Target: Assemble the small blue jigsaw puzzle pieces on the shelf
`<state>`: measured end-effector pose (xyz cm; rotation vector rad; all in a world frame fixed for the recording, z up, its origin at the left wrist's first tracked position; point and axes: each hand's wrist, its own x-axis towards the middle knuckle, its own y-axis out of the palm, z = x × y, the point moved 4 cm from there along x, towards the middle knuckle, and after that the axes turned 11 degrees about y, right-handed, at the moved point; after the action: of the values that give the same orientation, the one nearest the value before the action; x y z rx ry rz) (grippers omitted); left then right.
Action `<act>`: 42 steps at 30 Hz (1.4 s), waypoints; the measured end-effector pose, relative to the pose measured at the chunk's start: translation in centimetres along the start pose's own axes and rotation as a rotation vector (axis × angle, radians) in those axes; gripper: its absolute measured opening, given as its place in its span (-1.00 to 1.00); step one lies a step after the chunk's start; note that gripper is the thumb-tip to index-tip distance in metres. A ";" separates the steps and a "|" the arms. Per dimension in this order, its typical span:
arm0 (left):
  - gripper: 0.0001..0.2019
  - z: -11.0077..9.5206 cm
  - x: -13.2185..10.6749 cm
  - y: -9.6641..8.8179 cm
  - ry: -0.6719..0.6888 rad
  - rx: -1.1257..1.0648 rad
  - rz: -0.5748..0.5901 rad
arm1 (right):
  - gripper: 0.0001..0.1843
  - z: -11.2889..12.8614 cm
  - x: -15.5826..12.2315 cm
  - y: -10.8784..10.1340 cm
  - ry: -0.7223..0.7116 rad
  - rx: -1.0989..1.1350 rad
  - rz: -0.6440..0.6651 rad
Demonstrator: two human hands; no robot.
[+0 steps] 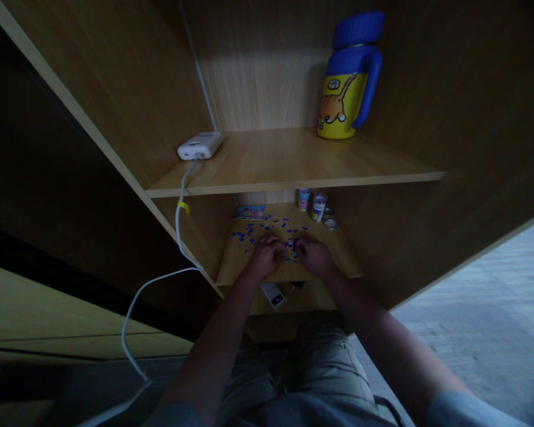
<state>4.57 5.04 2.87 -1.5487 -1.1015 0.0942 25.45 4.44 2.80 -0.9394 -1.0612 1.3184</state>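
Head view: hands point(267, 258) point(312, 256) flank puzzle point(291, 256) near shelf edge point(293, 280).

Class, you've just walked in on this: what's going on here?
A person's left hand and right hand are at either side of a small patch of puzzle pieces on a shelf; whether either grips one is unclear. Loose blue pieces lie scattered beyond and left of the hands. A bottle stands on the upper shelf.

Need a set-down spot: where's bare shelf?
Upper shelf: between white device and bottle. Lower shelf: front-left corner, before puzzle pieces; slim patch right of right hand. Crowded: beyond left hand, with pieces; between hands; back-right, with containers.
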 end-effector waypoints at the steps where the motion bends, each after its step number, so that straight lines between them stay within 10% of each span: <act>1: -0.91 0.0 0.0 -0.1 -0.013 0.007 -0.003 | -0.57 0.0 0.0 0.0 0.002 -0.004 0.000; 42: -0.96 -0.2 0.2 -0.1 0.003 -0.033 -0.042 | -0.55 -0.2 0.1 0.4 -0.006 0.007 -0.016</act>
<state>4.73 5.02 3.05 -1.5535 -1.1374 0.0449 25.49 4.55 2.34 -0.9207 -1.0659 1.3119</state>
